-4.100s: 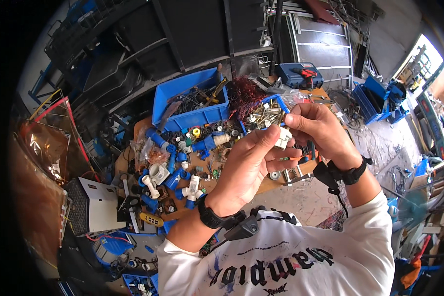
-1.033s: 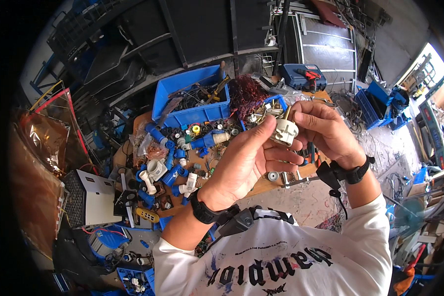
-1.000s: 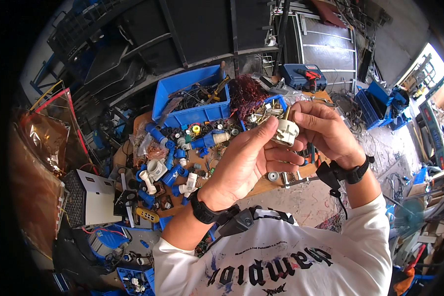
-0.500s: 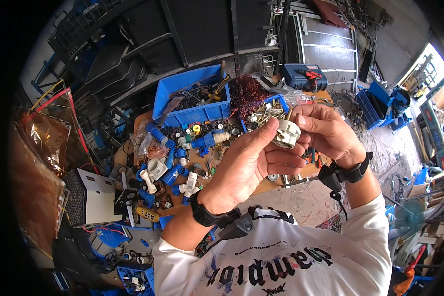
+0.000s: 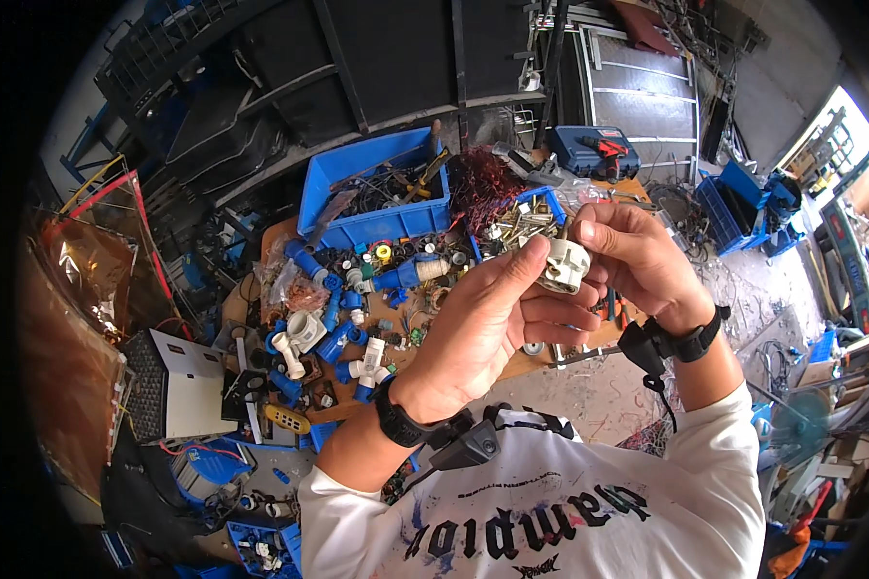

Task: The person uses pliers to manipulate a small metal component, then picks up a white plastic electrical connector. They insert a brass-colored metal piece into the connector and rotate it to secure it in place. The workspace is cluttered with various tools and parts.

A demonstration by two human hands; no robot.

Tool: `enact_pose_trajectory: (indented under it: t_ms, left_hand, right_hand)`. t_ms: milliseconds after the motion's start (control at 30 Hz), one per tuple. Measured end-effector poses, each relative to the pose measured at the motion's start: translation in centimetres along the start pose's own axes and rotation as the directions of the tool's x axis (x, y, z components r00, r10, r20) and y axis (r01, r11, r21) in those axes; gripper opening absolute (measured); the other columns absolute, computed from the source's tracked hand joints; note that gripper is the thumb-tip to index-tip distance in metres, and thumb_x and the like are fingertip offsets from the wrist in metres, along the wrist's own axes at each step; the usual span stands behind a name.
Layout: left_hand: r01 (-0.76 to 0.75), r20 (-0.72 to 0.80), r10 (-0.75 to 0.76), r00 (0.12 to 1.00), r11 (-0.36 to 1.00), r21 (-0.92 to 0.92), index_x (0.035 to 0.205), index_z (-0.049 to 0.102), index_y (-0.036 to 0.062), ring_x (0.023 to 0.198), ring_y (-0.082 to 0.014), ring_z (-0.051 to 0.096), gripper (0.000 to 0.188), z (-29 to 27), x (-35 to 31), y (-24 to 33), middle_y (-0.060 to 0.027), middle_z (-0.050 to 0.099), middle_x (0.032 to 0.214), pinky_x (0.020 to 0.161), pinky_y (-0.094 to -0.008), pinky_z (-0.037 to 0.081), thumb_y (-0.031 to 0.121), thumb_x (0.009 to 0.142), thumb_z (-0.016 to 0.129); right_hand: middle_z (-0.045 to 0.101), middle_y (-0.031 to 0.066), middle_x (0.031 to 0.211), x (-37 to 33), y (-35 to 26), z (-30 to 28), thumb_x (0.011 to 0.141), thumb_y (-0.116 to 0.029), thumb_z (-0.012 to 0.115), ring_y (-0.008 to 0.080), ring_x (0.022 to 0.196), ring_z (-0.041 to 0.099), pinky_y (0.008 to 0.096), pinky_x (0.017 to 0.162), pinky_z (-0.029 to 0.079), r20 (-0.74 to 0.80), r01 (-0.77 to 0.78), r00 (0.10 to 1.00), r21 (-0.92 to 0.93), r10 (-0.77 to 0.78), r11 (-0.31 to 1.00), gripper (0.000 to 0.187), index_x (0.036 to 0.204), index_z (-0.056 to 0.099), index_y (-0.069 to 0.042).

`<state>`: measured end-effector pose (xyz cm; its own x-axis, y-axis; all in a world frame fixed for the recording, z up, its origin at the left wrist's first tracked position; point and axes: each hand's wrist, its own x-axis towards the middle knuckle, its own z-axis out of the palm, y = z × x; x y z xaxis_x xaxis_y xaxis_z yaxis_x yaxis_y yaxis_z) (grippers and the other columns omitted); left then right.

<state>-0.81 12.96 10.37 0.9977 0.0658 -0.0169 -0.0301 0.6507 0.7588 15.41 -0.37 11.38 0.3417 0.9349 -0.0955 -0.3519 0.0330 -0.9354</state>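
Black panels (image 5: 396, 58) between dark metal posts (image 5: 457, 58) line the far side; a framed grey sheet (image 5: 642, 104) stands to their right, then a plain grey wall (image 5: 787, 63). Wooden surface (image 5: 514, 366) at centre, pale floor (image 5: 599, 400) strewn with scraps. Daylight enters by a bright opening (image 5: 852, 114) at right.

Wooden table (image 5: 521, 363) bore 1 blue bin (image 5: 386, 229) and dark-red wire (image 5: 492, 188) beyond the fingers (image 5: 558, 312); blue-and-white connectors (image 5: 372, 359) lay to the fingers' left.
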Motion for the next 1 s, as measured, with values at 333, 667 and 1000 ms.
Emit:
enact_pose_trajectory:
  t_ms: [333, 667, 1000]
  left_hand:
    - [0.003, -0.038, -0.004, 0.999, 1.000, -0.014, 0.113, 0.055, -0.0029, 0.080, -0.0273, 0.070, 0.056, -0.7, -0.1, -0.1, -0.0157, 0.067, 0.090, 0.074, -0.0378, 0.059, 0.047, 0.103, 0.032]
    - [-0.379, 0.011, 0.406, 0.914, 0.843, 0.383, 0.130, 0.046, 0.0004, 0.083, -0.0119, 0.065, 0.050, -1.0, -1.4, 0.0, -0.0078, 0.065, 0.099, 0.068, -0.0257, 0.055, 0.003, 0.086, 0.069]
    - [-0.343, 0.145, 0.612, 0.778, 0.221, 0.913, 0.113, 0.068, 0.0069, 0.083, -0.0168, 0.062, 0.051, -2.3, -3.5, 1.3, -0.0050, 0.061, 0.089, 0.072, -0.0270, 0.050, 0.025, 0.068, 0.086]
  right_hand:
    - [0.064, 0.0038, 0.084, -0.2, 0.3, -0.2, 0.090, -0.013, 0.067, 0.0085, 0.067, 0.055, 0.0231, 0.061, 0.047, 0.035, 0.072, 0.997, -0.051, -0.071, 0.996, 0.018, 0.101, 0.064, 0.000]
    - [0.065, 0.0040, 0.079, -1.9, 4.9, 3.3, 0.091, -0.011, 0.065, 0.0078, 0.064, 0.058, 0.0213, 0.058, 0.047, -0.146, 0.251, 0.953, -0.105, -0.265, 0.962, 0.010, 0.095, 0.062, -0.001]
    - [0.065, 0.0048, 0.083, -2.0, 7.5, 4.9, 0.095, -0.015, 0.060, 0.0100, 0.066, 0.058, 0.0234, 0.062, 0.048, -0.043, 0.197, 0.979, -0.012, -0.197, 0.980, 0.018, 0.099, 0.064, 0.002]
